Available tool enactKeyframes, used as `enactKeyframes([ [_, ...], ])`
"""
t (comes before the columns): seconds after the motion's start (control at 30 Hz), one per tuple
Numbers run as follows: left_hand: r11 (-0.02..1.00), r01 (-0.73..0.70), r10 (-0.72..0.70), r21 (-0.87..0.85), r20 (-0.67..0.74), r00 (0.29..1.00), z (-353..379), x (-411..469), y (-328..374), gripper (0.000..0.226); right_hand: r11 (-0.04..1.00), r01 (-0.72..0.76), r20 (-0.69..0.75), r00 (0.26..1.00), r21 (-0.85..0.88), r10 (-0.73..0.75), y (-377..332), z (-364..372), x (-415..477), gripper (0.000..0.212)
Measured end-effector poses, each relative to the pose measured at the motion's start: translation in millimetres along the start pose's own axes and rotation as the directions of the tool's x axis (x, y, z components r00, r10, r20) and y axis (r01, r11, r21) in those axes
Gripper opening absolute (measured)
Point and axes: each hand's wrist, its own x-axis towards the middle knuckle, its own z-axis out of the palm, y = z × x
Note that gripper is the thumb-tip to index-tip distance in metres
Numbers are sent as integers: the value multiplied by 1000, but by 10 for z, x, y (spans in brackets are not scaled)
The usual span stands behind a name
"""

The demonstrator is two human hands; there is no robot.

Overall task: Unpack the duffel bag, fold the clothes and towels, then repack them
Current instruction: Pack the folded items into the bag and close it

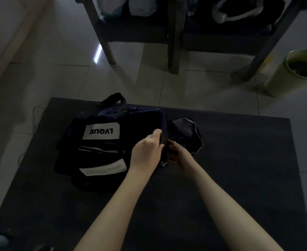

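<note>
limp navy fabric duffel bag (103, 142) toward dark table's (239, 160) far-left corner; left hand (147, 151) and right hand (178, 154) pinch its black end strap (164, 142), likely the firmest hold

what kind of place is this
Probably an indoor room in a home or small workspace: a tiled floor, two dark chairs piled with bags, a yellow waste bin, and the duffel bag on a dark table.

One duffel bag (98, 142) on one table (239, 160); two white labels (102, 130) on the bag; one looped handle (116, 99); one grey-blue cloth (185, 130) beside it; two grips, a left grip (146, 151) and a right grip (179, 153); two dark chairs (131, 33); one yellow-green bin (283, 78).
</note>
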Motion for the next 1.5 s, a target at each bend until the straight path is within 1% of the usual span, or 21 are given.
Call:
enactKeyframes([
  [0.07, 990, 48, -52, -130, -29, 998, -12, -2, -16, 47, 1000, 2, 12, 1000, -15, -2, 13, -6, 9, 40],
  [0.1, 983, 68, -76, -168, -38, 996, -22, -3, -10, 48, 1000, 0, 28, 1000, -15, 1, 23, 0, 9, 40],
  [0.2, 968, 102, -113, -230, -33, 993, -38, -13, 23, 48, 1000, 26, 65, 998, 4, -26, 10, 37, -23, 34],
  [0.3, 971, 101, -109, -216, -24, 994, -44, -12, 37, 42, 998, 54, 63, 997, -17, -52, -8, 52, -24, 43],
  [0.37, 983, 83, -91, -164, -43, 995, -40, 4, 46, 37, 997, 60, 50, 997, -39, -58, -24, 71, -23, 46],
  [0.47, 993, 67, -77, -99, -94, 993, -53, 24, 97, 30, 998, 46, 49, 998, -39, -44, -30, 107, -7, 41],
  [0.5, 992, 67, -78, -105, -108, 991, -67, 24, 124, 29, 998, 59, 52, 997, -34, -57, -35, 131, -15, 39],
  [0.6, 983, 73, -98, -167, -146, 984, -123, 9, 175, 27, 996, 78, 57, 996, -50, -75, -21, 157, 11, 46],
  [0.73, 972, 69, -114, -223, -196, 974, -143, -31, 183, 26, 995, 79, 69, 995, -64, -75, -27, 177, 27, 46],
  [0.83, 962, 66, -117, -266, -178, 977, -115, -52, 212, 27, 991, 83, 46, 996, -105, -78, -35, 237, 40, 47],
  [0.9, 941, 106, -163, -321, -157, 974, -92, -30, 177, 27, 990, 77, 37, 997, -121, -73, -46, 277, 29, 44],
  [0.97, 917, 166, -217, -363, -104, 971, -74, -8, 113, 27, 989, 70, 36, 997, -132, -65, -71, 288, -27, 37],
  [1.07, 906, 220, -231, -363, 13, 973, -53, -48, 54, 30, 994, 45, -42, 998, -97, -49, -116, 241, -190, 35],
  [1.13, 911, 227, -219, -345, 63, 974, -51, -89, 51, 35, 995, 80, -57, 995, -62, -83, -131, 186, -300, 41],
  [1.23, 893, 250, -220, -375, 120, 968, -87, -124, 63, 41, 987, 122, -53, 990, -103, -128, -187, 167, -483, 39],
  [1.33, 881, 269, -232, -390, 140, 963, -176, -149, 30, 44, 967, 187, -114, 972, -173, -208, -254, 171, -595, 36],
  [1.43, 884, 271, -251, -380, 101, 963, -306, -214, -93, 41, 904, 311, -210, 901, -293, -379, -296, 247, -735, 35],
  [1.47, 889, 270, -262, -370, 74, 962, -345, -238, -158, 39, 860, 362, -219, 863, -359, -455, -312, 305, -792, 36],
  [1.5, 895, 267, -270, -358, 43, 962, -383, -263, -231, 38, 795, 417, -194, 821, -440, -538, -332, 383, -857, 38],
])
